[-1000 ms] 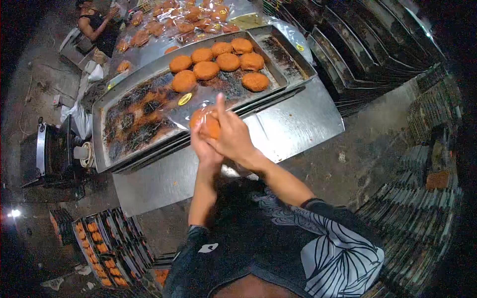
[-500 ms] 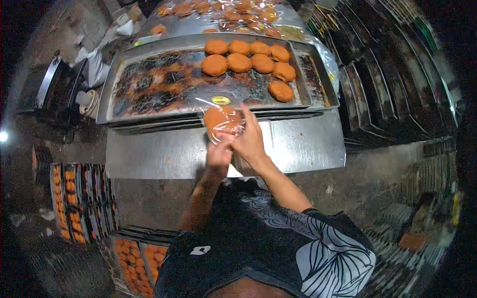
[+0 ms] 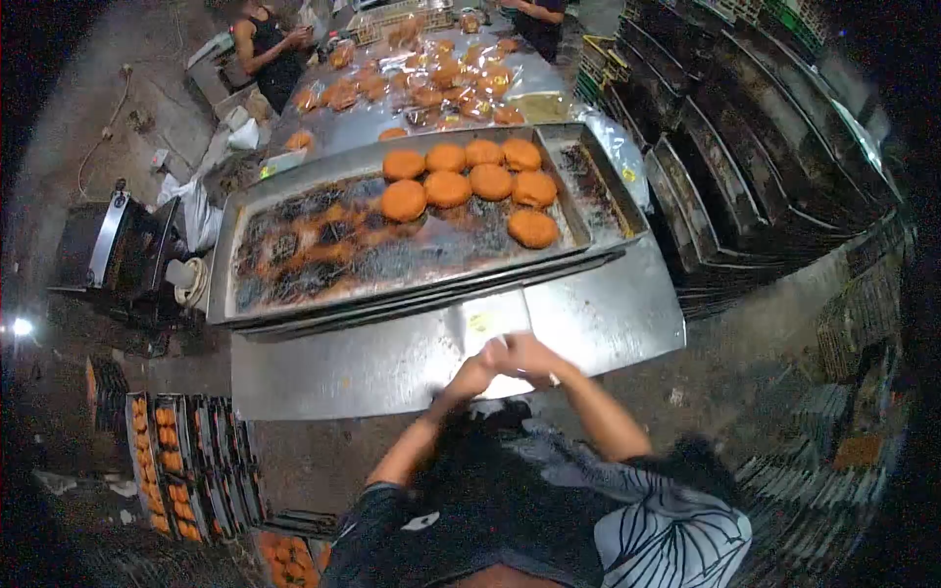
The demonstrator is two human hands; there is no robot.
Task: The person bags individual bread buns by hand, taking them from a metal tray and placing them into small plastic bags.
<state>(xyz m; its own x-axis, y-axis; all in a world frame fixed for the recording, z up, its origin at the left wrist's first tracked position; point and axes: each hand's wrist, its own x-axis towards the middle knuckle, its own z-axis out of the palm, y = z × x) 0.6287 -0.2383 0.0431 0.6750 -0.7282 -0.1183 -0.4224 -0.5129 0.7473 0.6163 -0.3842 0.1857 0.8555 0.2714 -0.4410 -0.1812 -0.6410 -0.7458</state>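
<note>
My left hand (image 3: 475,375) and my right hand (image 3: 530,359) meet over the near edge of the metal table, both closed and somewhat blurred. Whatever their fingers hold is hidden. Just beyond them lies clear plastic with a yellow label (image 3: 478,321), apparently a flat bag or stack of bags. No bun shows in either hand. Farther forward, a dark baking tray (image 3: 343,302) holds several orange-brown round buns (image 3: 447,189) grouped at its right end. Its left part shows scorched, bare metal.
Wrapped buns (image 3: 446,73) cover the far table, where two people (image 3: 270,49) stand. Stacked trays (image 3: 730,147) line the right side. At lower left are racks of buns (image 3: 172,461). A black metal unit (image 3: 83,245) stands at left.
The bagged bun that both hands held over the tray edge is gone from them. My hands have come down to the table's near edge and closed together. The view has tilted up.
</note>
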